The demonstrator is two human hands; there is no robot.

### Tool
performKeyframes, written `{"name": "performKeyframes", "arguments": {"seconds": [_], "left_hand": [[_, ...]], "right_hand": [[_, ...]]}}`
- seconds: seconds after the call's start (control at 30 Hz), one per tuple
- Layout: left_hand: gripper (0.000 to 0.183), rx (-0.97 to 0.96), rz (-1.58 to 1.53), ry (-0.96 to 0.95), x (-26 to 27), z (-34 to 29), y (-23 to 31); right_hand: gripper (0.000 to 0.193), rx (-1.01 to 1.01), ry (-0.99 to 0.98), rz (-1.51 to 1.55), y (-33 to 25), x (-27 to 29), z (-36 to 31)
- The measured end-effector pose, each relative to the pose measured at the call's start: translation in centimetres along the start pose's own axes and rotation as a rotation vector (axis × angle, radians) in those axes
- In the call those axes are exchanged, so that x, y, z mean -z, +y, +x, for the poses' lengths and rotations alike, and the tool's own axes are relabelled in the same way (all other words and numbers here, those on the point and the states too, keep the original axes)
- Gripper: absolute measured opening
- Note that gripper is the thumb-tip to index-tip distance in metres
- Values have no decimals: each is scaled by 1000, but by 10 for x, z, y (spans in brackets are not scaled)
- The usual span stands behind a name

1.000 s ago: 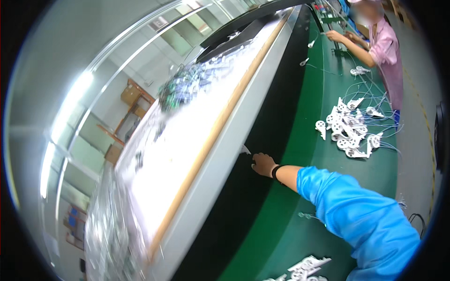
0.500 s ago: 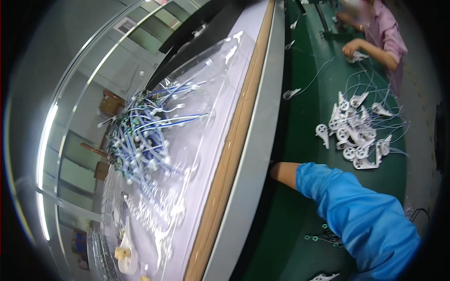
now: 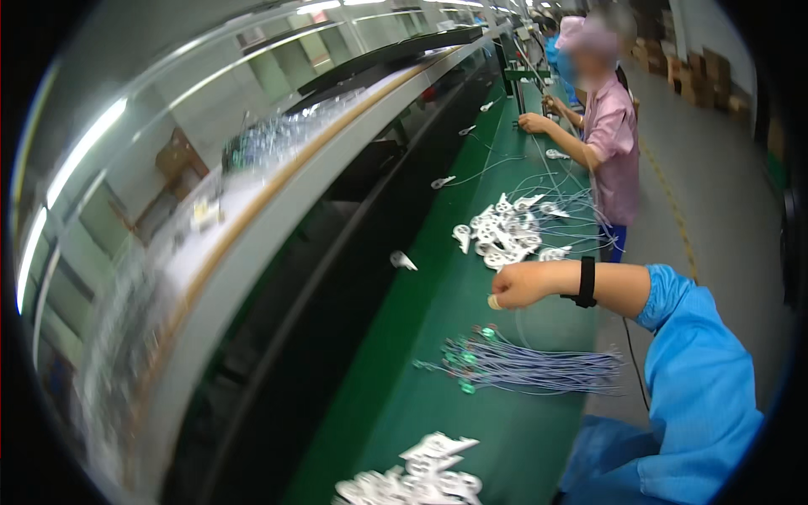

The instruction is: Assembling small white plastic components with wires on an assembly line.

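Observation:
My right hand (image 3: 526, 284) hangs over the green belt (image 3: 421, 337), its fingers curled closed. A pale yellow cover sits on one fingertip, and a black band (image 3: 586, 282) is round the wrist. Whatever the fingers hold, if anything, is hidden. Just beyond the hand lies a pile of white plastic housings (image 3: 505, 231) with round heads and thin wires. Nearer than the hand is a bundle of bluish-grey wires (image 3: 539, 368) with green ring-shaped ends. One white housing (image 3: 403, 260) lies apart, left of the hand. My left hand is out of the picture.
More white housings (image 3: 421, 480) are heaped at the near edge. A raised shelf with a wooden edge (image 3: 252, 206) runs along the left and bears clear plastic bags (image 3: 286, 139). A co-worker in pink (image 3: 610, 130) works farther along the belt, near a green fixture (image 3: 526, 75).
The view has swung to look farther along the belt. My right hand, earlier hidden at the shelf's edge, now shows over the belt. The wire bundle and near housings show more fully.

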State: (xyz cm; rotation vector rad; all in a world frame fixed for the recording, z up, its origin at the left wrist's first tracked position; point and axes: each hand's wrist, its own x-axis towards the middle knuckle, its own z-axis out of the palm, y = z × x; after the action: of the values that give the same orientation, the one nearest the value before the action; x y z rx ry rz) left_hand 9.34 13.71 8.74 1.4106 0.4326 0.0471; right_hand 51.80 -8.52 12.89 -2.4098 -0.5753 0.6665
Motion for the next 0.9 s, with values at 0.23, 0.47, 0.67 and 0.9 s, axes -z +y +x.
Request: {"name": "performKeyframes", "arguments": {"seconds": [0.23,0.47,0.67,0.9], "left_hand": [[13,-202,-661,94,-77,-56,-81],[15,-195,-253,418,-123,-108,-125],[19,-208,-350,463,-140,-111,-131],[22,-156,-397,397,-121,-98,-143]], "right_hand": [[38,-182,-10,-2,65,-65,-31],[18,-103,115,-228,56,-84,4],[24,24,220,156,59,-84,-7],[24,358,521,613,73,-34,-45]]}}
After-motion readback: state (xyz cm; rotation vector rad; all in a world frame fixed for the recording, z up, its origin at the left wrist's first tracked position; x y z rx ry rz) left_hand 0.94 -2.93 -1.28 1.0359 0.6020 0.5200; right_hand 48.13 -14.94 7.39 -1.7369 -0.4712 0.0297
